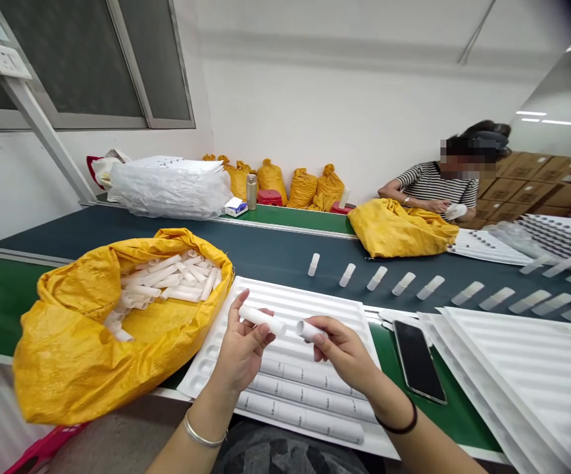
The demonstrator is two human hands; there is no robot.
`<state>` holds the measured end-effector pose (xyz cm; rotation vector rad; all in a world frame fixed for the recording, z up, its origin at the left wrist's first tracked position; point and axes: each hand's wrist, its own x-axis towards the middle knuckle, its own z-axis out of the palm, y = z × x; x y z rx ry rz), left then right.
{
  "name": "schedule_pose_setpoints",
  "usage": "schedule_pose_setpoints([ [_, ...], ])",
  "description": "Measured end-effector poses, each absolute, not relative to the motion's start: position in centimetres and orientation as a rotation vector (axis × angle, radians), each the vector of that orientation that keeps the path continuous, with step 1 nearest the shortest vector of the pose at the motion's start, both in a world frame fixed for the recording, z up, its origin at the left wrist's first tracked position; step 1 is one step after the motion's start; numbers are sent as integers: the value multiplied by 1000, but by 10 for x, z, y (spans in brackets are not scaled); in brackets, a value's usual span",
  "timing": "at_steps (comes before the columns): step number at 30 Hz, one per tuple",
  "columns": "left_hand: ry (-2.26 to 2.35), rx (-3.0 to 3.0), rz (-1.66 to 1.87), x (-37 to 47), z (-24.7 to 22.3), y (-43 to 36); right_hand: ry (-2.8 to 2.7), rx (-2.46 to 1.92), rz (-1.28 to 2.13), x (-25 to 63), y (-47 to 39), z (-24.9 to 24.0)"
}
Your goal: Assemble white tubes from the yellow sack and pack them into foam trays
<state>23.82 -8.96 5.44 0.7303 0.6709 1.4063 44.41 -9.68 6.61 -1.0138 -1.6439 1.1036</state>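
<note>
Fingertips of the left hand [243, 345] pinch a white tube [262, 320] along its side, while the right hand [341, 345] has a second tube [309, 330] between thumb and fingers, open mouth towards the first, ends near but apart, both over the tray [305, 296]. Light things, I'd judge, stiff, perhaps a bit slick; mid-length looks the place to grip, gently, ends left free. Below, three printed rows [310, 378] in the tray; how many pieces in each, I can't tell! One phone [420, 361] to the right. On the left, one big sack [68, 368], loose tubes [181, 276] heaped past counting. Out on the belt [275, 247], roughly ten standing tubes [347, 275] in line, more at the far right; then a second sack [389, 230] and one co-worker [458, 187].
</note>
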Motion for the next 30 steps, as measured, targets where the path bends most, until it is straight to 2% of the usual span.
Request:
schedule_pose_setpoints([
  [2,666,713,1408,239,56,-90,-1668,-969,1097,433,-93,68],
  [4,715,778,1464,235,55,-89,-1764,-927,953,430,-90,73],
  [9,1080,1184,1426,220,48,-88,-2153,-795,626,442,-85,89],
  [12,1194,1434,1220,215,51,-92,-2190,-749,616,447,-83,91],
  [17,1115,1728,947,213,64,-97,-2164,-804,682,449,-80,84],
  [25,1099,2123,1183,217,57,-100,-2087,-945,810,446,-83,76],
  [30,1051,2068,1127,218,61,-110,-2098,-788,758,442,-93,80],
])
